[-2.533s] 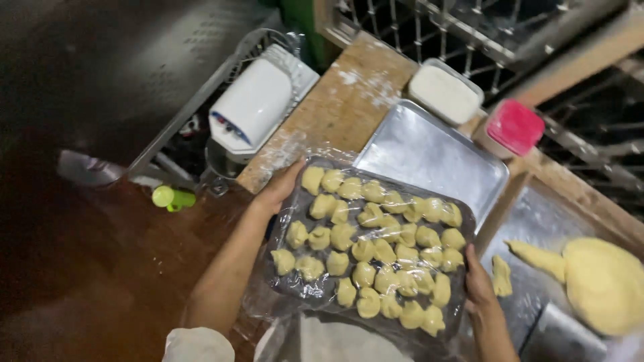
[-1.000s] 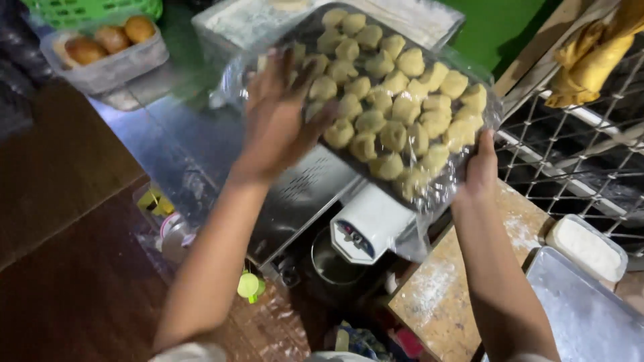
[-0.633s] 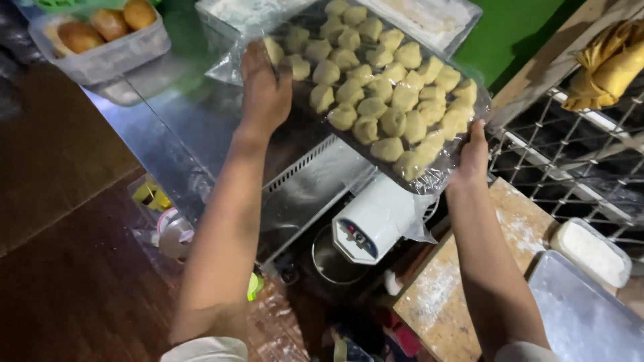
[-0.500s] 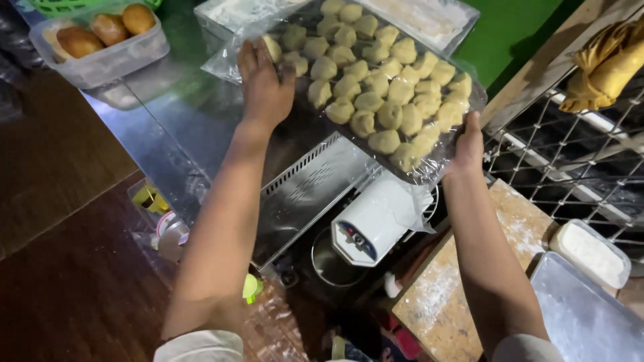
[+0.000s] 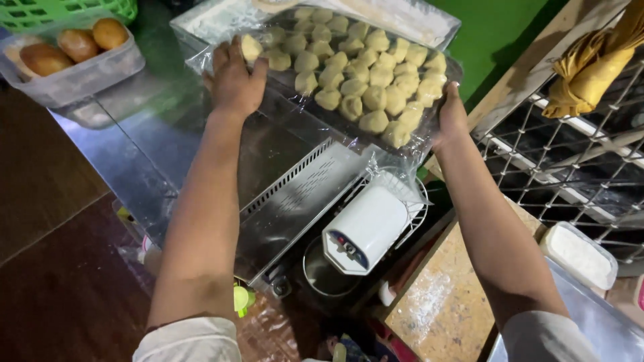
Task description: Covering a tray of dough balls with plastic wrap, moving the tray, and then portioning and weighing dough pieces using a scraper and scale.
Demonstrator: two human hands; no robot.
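A tray (image 5: 429,144) lined with clear plastic film carries several pale dough pieces (image 5: 355,74) in rows. My left hand (image 5: 233,79) grips its near left edge, fingers over the film next to a dough piece. My right hand (image 5: 451,115) holds the tray's right corner, thumb on the rim. The tray hovers over a steel counter (image 5: 201,154), partly above another film-covered tray (image 5: 402,17) at the back.
A clear tub with brown baked buns (image 5: 67,57) sits at the left, a green basket (image 5: 60,10) behind it. Below the tray stands a white machine with a round end (image 5: 365,228). A floured wooden table (image 5: 443,302), a lidded white tub (image 5: 580,255) and wire mesh (image 5: 583,167) lie to the right.
I turned from the wooden table to the steel counter carrying the tray. Over the last second the tray has moved farther away and lower, toward the back of the counter.
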